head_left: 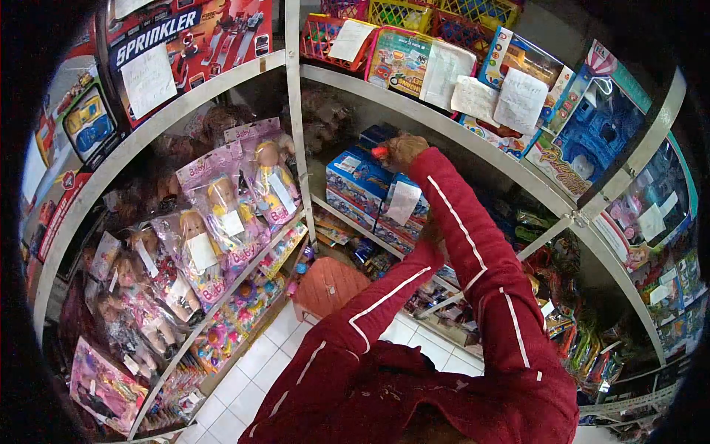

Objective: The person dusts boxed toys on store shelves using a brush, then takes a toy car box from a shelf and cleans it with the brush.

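Small red object (380, 152) is held by curled right hand (407, 152) above note-tagged blue cardboard box (396, 231); left hand (432, 235) beside it, openness and grip unclear.

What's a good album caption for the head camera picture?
Right hand holding a red thing by blue boxes, bagged dolls to the left.

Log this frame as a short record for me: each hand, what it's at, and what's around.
Right hand: holds a small red object by the blue boxes
Left hand: near the boxes, partly hidden; grip unclear
On one box: a paper note
To the left: bagged dolls
Below: red stool, white floor tiles
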The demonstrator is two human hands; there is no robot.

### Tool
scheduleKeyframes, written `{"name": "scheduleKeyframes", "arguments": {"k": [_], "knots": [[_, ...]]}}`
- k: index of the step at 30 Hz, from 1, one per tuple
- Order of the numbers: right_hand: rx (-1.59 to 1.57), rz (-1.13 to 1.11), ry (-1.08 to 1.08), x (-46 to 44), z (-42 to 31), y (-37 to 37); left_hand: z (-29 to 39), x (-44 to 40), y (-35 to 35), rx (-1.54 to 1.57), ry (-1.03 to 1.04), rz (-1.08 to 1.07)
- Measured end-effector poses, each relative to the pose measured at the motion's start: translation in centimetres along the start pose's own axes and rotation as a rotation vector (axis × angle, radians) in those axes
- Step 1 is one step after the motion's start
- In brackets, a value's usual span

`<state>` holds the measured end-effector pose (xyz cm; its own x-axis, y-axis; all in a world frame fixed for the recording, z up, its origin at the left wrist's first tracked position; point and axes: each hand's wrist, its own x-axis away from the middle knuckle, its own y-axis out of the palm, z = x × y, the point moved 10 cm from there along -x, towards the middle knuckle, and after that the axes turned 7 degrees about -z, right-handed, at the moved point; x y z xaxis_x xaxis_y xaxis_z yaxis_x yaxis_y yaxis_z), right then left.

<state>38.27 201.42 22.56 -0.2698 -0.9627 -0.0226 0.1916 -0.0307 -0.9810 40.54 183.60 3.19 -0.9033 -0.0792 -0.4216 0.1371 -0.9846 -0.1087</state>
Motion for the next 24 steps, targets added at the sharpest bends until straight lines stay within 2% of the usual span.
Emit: {"name": "scheduleKeyframes", "arguments": {"k": [2, 4, 8, 12, 13, 16, 18, 20, 22, 24], "knots": [[0.069, -0.132, 0.005, -1.7, -1.0, 1.7, -3.2, -0.4, 0.8, -0.563, -0.141, -0.159], [0.133, -0.273, -0.014, -2.6, -2.7, 3.0, -4.2, 0.7, 1.0, -0.384, -0.036, -0.049], [0.110, -0.576, -0.030, -3.0, -6.4, 6.3, -3.5, 0.4, 2.1, -0.310, -0.032, 0.000], [-0.104, -0.547, -0.198, -5.1, -9.0, 10.1, -2.2, 0.1, 2.7, -0.318, -0.008, 0.026], [-0.032, -0.431, -0.218, -1.6, -11.0, 3.3, -2.1, 0.1, 2.7, -0.326, 0.003, 0.026], [-0.646, -0.008, -0.200, 0.1, -5.6, -0.4, -0.6, 0.1, 1.9, -0.415, 0.069, 0.062], [-0.980, 0.408, -0.070, 4.8, -0.6, -3.5, 2.2, 0.3, 0.3, -0.681, 0.197, 0.169], [-0.997, 0.651, 0.193, 11.0, 2.6, -5.0, 6.1, 0.8, -1.3, -1.005, 0.303, 0.322], [-1.107, 0.935, 0.295, 16.2, 5.5, -3.2, 9.4, 0.5, -2.1, -1.159, 0.277, 0.295], [-1.322, 1.132, 0.383, 20.8, 6.5, -1.2, 13.2, -0.1, -2.8, -1.144, 0.098, 0.009]]}}
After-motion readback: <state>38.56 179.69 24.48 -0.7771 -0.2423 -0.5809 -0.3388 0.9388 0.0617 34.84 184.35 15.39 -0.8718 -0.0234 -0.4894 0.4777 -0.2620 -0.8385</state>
